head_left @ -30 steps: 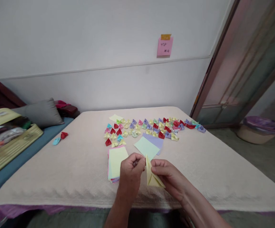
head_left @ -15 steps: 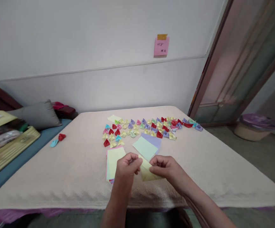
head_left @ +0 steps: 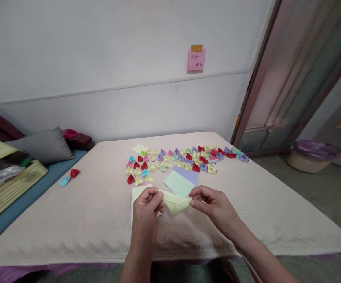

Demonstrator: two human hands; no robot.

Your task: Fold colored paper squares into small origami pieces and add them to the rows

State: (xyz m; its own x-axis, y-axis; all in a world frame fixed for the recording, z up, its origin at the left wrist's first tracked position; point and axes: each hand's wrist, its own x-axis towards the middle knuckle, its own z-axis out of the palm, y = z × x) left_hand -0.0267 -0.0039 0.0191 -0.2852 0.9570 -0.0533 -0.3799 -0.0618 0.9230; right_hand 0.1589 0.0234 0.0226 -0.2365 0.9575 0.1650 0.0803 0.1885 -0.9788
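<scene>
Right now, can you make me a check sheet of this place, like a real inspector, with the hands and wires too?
Surface: a pale cloth, wrinkled along the near edge.
Paper: folded yellow paper held up; a paper stack, partly hidden; a pale green sheet overlapping a purple sheet; many small folded papers behind.
Clutter: a red folded paper and a blue folded paper, away to the left.
Hands: left hand and right hand pinch opposite ends of the yellow paper.
Cables: nothing seen.
Surroundings: pink note on the wall; grey pillow left; bucket on the floor, right.
</scene>
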